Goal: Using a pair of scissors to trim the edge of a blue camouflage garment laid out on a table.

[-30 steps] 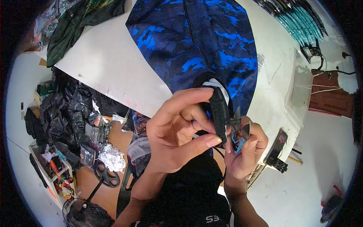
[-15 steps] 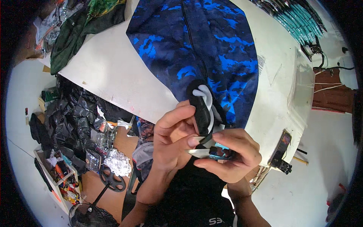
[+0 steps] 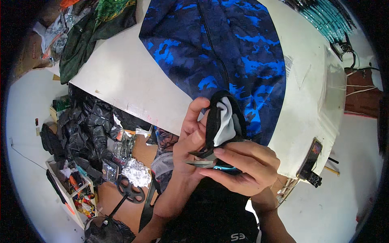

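A blue camouflage zip-up garment (image 3: 210, 52) lies across the white table, its dark zip running toward me. My left hand (image 3: 189, 141) grips the garment's near black edge (image 3: 213, 121), which is folded up so that a white inner fabric (image 3: 227, 123) shows. In my right hand (image 3: 249, 166) are small thread snips (image 3: 202, 163) with metal blades and a bit of bright blue at the handle. The blades point left, just below the black edge and close to my left hand. My fingers hide most of the handle.
The white table (image 3: 129, 69) carries a dark green garment (image 3: 81, 52) at far left and teal-and-black packets (image 3: 324, 20) at far right. A phone (image 3: 311, 156) stands at the table's right edge. Black plastic bags (image 3: 87, 125) and a box of oddments (image 3: 77, 194) are at left.
The snips' blades have come closer together. The black edge has turned so more white fabric shows. The whole view has shifted slightly.
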Demonstrator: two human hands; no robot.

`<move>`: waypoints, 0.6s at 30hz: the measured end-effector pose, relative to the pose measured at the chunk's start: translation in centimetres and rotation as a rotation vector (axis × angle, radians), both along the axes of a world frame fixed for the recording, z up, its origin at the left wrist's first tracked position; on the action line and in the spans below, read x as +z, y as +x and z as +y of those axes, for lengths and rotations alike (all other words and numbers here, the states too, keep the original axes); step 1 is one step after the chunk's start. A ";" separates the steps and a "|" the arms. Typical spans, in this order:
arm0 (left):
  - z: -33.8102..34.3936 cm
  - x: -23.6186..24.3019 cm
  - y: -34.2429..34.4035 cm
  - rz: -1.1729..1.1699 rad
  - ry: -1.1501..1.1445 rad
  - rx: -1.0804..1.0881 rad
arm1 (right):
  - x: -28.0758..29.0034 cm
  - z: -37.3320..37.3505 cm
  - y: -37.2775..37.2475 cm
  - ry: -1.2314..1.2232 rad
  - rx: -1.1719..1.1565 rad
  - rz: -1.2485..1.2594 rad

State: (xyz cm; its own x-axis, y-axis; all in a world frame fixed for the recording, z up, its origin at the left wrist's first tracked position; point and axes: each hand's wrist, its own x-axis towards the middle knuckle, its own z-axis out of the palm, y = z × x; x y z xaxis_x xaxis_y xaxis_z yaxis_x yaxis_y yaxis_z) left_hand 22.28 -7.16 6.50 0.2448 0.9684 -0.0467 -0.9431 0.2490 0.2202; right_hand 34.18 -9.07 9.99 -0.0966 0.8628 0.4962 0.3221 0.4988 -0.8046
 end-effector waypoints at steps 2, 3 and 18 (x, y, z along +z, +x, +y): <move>0.0 0.3 0.1 -0.002 -0.045 0.000 | 0.1 0.1 0.0 -0.008 -0.002 -0.007; 0.0 0.3 0.1 -0.011 -0.087 0.001 | 0.1 0.1 0.1 -0.014 -0.002 -0.013; -0.3 1.2 0.9 0.003 -0.188 0.036 | 0.2 -0.3 0.0 -0.042 -0.074 -0.069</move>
State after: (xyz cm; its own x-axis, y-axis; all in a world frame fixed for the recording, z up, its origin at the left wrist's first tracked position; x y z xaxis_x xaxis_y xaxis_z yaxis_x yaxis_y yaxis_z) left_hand 23.13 -7.42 7.71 0.2098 0.9508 -0.2281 -0.9516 0.2521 0.1756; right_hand 34.22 -9.40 10.17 -0.0640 0.8888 0.4539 0.4120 0.4378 -0.7992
